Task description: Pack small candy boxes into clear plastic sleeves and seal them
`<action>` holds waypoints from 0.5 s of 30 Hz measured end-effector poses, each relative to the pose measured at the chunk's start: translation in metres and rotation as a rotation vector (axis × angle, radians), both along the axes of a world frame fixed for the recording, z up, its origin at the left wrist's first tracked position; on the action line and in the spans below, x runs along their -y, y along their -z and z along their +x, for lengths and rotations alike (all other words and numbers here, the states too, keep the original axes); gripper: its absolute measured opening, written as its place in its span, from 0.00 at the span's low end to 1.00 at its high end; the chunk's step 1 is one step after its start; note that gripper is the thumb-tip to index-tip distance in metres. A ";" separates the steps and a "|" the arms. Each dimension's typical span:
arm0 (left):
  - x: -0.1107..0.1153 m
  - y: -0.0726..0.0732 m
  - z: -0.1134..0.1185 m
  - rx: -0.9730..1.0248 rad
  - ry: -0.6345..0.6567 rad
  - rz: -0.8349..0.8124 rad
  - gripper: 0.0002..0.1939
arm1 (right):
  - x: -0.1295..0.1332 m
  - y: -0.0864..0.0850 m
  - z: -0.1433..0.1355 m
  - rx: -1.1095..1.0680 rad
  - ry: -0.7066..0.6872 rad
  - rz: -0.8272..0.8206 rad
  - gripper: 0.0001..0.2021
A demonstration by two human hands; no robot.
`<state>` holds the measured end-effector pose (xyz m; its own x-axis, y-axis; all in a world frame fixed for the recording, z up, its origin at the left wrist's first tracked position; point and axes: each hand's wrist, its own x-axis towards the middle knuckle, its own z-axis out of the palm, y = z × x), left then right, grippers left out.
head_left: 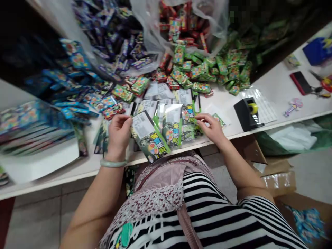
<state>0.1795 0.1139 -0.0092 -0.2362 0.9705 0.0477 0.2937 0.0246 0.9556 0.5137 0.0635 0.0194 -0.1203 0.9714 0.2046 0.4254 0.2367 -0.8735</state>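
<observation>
My left hand (119, 133) pinches the upper left edge of a black and green printed card (150, 136), which tilts out over the table's front edge. Just right of it, my right hand (209, 127) has thumb and fingertips closed on the side of a clear plastic bag (190, 116). Another printed card (172, 124) shows under or in that clear plastic; I cannot tell which. More such cards lie overlapped behind both hands. Small green packets (140, 85) are heaped just beyond them.
Clear bags of purple packets (124, 52) and red packets (186, 24) stand at the back. A black tape dispenser (247, 114) sits at right. At left is a white box (41, 159) of upright blue packs. Cardboard boxes (278, 180) are below, right.
</observation>
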 end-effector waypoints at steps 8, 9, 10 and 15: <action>-0.009 0.010 0.010 -0.572 0.187 0.013 0.04 | 0.034 0.039 0.140 0.373 0.569 -0.092 0.12; -0.009 0.008 0.010 -0.656 0.212 0.063 0.04 | 0.035 0.043 0.141 0.391 0.556 -0.094 0.12; -0.009 0.005 0.010 -0.715 0.236 0.108 0.04 | 0.035 0.047 0.140 0.403 0.523 -0.085 0.13; -0.023 -0.021 0.023 -0.779 0.241 0.244 0.05 | 0.029 0.051 0.118 0.582 0.371 -0.095 0.25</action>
<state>0.2025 0.1368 0.0115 0.1627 0.9315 0.3254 0.8406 -0.3035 0.4486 0.6321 0.0341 -0.0315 0.1585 0.9801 0.1198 0.8687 -0.0807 -0.4888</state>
